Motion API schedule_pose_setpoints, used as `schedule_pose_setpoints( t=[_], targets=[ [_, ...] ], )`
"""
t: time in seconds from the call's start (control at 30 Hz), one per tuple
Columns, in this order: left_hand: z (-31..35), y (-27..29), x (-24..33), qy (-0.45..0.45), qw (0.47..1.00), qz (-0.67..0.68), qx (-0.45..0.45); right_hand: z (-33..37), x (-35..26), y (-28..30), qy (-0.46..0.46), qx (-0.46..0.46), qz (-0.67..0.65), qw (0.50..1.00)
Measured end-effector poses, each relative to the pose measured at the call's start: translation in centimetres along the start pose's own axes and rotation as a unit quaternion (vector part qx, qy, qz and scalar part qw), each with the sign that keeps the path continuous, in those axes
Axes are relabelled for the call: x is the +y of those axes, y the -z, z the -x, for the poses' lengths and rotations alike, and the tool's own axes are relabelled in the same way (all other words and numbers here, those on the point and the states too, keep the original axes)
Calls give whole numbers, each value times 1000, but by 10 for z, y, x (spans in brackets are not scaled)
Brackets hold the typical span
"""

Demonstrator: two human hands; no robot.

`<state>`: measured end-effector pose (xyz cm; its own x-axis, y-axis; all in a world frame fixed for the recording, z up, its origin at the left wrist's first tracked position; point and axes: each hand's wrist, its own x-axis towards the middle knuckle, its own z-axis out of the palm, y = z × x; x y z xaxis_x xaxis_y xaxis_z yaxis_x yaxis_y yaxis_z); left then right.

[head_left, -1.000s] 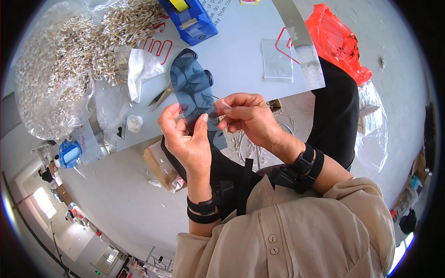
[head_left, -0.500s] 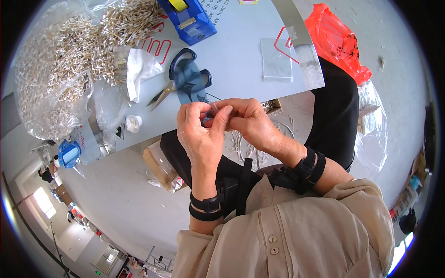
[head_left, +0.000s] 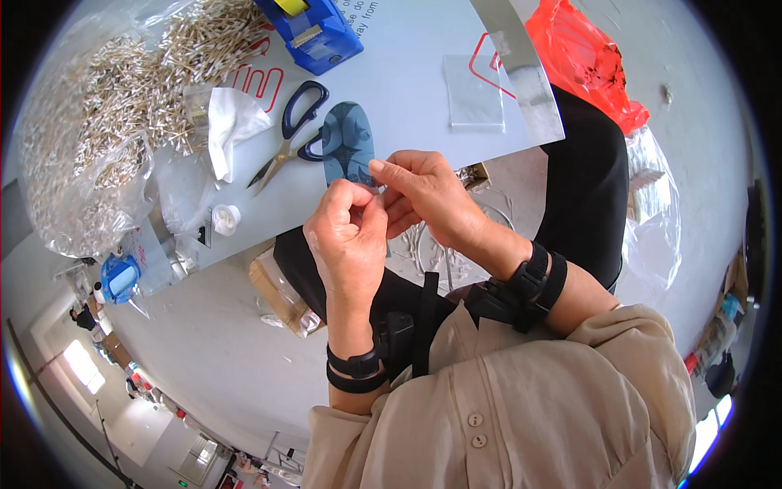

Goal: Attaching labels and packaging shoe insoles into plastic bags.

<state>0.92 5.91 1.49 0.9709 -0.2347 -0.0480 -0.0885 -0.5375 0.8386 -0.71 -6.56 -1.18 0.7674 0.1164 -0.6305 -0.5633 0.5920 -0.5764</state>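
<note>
A flat blue-grey piece (head_left: 349, 138) with a dark leaf-like pattern and a rounded far end juts out beyond my hands, over the table's near edge. My left hand (head_left: 346, 232) is closed in a pinch at its lower end, with the fingers curled inward. My right hand (head_left: 432, 196) has its thumb tip against the piece's right edge and its fingers bent beneath. Exactly what lies between the fingertips is hidden. Just left of the piece, dark-blue-handled scissors (head_left: 295, 134) lie partly spread on the table, one handle loop partly covered by the piece.
On the grey table (head_left: 407, 90) lie a heap of cotton swabs (head_left: 122, 98) in clear plastic, a blue tape dispenser (head_left: 322, 41), a white cloth-like piece (head_left: 232, 126), a small white roll (head_left: 226, 219) and a clear bag (head_left: 475, 94). A red plastic bag (head_left: 582, 65) is beyond the right edge.
My right hand has shifted up and loosened from its tight pinch beside the left, its thumb now extended. The patterned piece has turned flatter and shows more of its face.
</note>
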Motion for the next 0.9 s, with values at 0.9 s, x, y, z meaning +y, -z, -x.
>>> schedule_pose_setpoints(
  t=[0.9],
  targets=[
    [1,-4,1,146,950,250,118,-1,12,-1,126,11,52,991]
  ],
)
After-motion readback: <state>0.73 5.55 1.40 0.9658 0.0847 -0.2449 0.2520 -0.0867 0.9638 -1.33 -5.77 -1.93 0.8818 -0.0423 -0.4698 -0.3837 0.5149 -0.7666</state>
